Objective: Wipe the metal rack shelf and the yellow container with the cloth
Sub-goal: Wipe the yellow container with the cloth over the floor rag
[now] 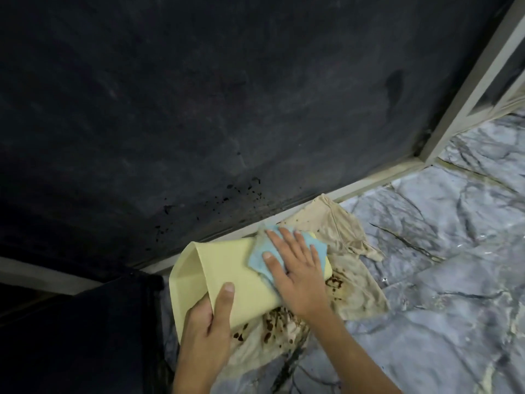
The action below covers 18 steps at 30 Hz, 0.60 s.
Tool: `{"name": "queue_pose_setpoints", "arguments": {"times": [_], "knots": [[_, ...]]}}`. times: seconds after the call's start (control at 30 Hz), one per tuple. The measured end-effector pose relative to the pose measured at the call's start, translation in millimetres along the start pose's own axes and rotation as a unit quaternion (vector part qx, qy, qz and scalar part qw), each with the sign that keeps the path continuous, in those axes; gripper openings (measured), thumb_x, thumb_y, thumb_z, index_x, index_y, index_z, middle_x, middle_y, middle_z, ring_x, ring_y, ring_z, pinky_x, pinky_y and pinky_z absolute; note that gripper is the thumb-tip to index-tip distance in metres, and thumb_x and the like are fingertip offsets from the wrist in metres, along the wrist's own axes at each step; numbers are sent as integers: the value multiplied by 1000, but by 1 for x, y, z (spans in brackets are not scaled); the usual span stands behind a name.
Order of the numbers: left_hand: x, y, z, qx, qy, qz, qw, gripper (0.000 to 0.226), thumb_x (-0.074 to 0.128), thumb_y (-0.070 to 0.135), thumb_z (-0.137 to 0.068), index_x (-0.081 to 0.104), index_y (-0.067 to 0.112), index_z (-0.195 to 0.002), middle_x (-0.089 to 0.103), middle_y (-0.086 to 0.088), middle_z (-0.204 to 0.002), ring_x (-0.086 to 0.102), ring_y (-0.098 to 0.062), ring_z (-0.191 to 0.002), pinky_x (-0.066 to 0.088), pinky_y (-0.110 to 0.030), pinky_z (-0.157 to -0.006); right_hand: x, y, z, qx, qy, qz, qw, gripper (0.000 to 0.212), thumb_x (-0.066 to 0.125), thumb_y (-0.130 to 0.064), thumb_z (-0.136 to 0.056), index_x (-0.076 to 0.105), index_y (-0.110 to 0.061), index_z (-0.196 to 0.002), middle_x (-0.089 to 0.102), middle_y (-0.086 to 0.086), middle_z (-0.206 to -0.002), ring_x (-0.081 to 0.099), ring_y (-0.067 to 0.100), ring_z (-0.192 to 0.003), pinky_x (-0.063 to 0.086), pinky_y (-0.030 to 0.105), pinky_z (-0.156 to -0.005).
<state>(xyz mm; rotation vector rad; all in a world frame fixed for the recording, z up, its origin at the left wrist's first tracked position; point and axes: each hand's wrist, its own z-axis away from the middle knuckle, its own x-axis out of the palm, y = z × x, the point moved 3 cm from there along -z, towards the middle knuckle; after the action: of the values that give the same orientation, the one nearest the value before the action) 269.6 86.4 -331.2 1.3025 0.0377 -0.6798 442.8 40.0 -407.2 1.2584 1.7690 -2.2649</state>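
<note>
A big dark slab (199, 109) fills most of your view, speckled with dark spots near its lower edge, with a pale metal frame (369, 183) running along that edge and up the right side; this looks like the rack shelf, though you cannot be sure from here. Below it lies the marbled floor (440, 280) with a stained beige rag (352, 282) spread on it. Over that rag you hold the yellow container (227, 277) tipped on its side, open mouth to the left. Your left hand (210, 325) is closed around its near end, thumb on top. Your right hand (295, 271) lies flat, fingers spread, pressing the blue cloth (264, 257) onto its upper face. So the container step seems to be in hand; next, sweep the cloth along that face, then turn the container to reach the other sides.
</note>
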Motion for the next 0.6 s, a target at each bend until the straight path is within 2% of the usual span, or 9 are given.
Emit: {"name": "queue_pose_setpoints", "arguments": {"times": [0.07, 0.13, 0.23, 0.33, 0.4, 0.5, 0.6], "knots": [[-2, -1, -1, -7, 3, -1, 1000, 37, 50, 60, -87, 77, 38, -98, 75, 32, -105, 66, 15, -99, 48, -22, -82, -9, 33, -12, 61, -2, 7, 998, 53, 15, -74, -89, 18, -64, -140, 12, -28, -158, 0, 4, -148, 1, 46, -120], [-1, -1, -3, -6, -2, -14, 1000, 45, 48, 63, -88, 76, 34, -107, 75, 30, -107, 65, 14, -101, 50, -24, -85, -15, 47, -27, 104, 1, 1, 995, 53, 18, -69, -90, 22, -60, -143, 18, -22, -160, 6, 12, -150, 5, 47, -120], [-2, -1, -6, -8, 6, -4, 1000, 48, 50, 62, -90, 74, 30, -116, 76, 21, -112, 67, 4, -107, 53, -29, -93, -2, 34, -29, 135, -7, 23, 991, 61, 11, -68, -90, 15, -52, -149, 9, -21, -162, -3, 12, -150, -3, 48, -119], [-4, 2, -6, 1, 6, -20, 1000, 39, 51, 52, -95, 75, 29, -115, 78, 17, -110, 70, -2, -107, 55, -33, -94, 18, -17, -14, 50, -20, 28, 998, 61, 1, -73, -88, -1, -56, -147, -4, -29, -159, -19, 2, -145, -16, 41, -116], [-3, 4, -4, 9, -2, -30, 1000, 31, 51, 42, -100, 74, 32, -117, 79, 17, -110, 71, -2, -106, 56, -33, -93, 25, -51, -7, -28, -40, 19, 999, 56, 2, -70, -91, 0, -57, -146, -4, -31, -158, -22, -3, -143, -20, 37, -114], [-2, 9, -1, 16, -13, -38, 999, 29, 50, 34, -102, 73, 31, -120, 79, 17, -112, 70, 1, -108, 55, -34, -97, 21, -71, -4, -97, -46, 1, 994, 49, 13, -62, -98, 12, -56, -146, 11, -32, -158, -11, -6, -144, -17, 31, -114], [0, 7, 4, 23, -24, -39, 999, 36, 50, 51, -94, 77, 30, -107, 79, 22, -99, 70, 8, -92, 56, -32, -86, 9, -43, -7, -87, -10, 10, 996, 50, 18, -65, -96, 26, -54, -144, 28, -29, -153, 7, -2, -145, -5, 35, -118]]}}
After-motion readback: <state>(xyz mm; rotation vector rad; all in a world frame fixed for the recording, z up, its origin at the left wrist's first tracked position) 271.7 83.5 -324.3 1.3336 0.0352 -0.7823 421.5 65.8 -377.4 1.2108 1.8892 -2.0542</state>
